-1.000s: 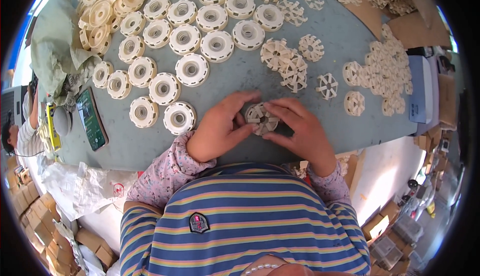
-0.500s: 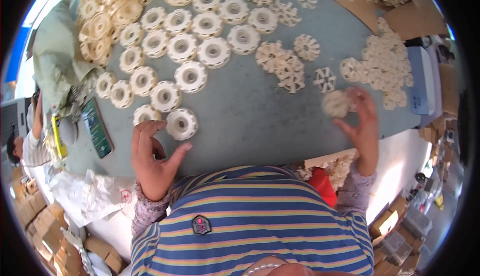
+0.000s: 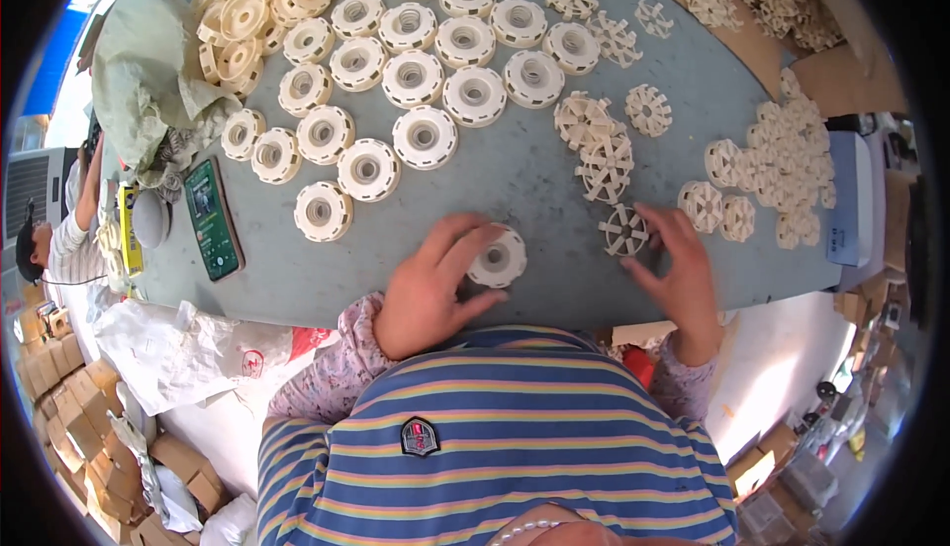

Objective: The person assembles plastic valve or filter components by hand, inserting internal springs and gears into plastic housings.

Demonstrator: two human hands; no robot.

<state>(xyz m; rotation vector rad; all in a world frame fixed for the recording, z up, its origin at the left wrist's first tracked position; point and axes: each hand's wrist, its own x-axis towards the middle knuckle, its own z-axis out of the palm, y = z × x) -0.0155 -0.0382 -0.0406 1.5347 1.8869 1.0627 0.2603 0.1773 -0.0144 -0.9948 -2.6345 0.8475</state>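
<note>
My left hand curls round a cream plastic wheel with a hole in its middle, low on the table in front of me. To its right, my right hand has thumb and index finger at the edge of a spoked cream disc. A short row of similar spoked discs lies just beyond that disc. Wheels with metal coil springs in their centres stand in rows beyond my left hand.
Loose cream wheels are heaped at the far left, beside a green cloth. A phone lies at the left. More small discs are piled at right by a blue-grey box. Another person sits at far left.
My left hand has moved right, bringing a wheel from the near end of the rows. My right hand has left the blurred piece by the right pile and moved to a spoked disc, now nearer me.
</note>
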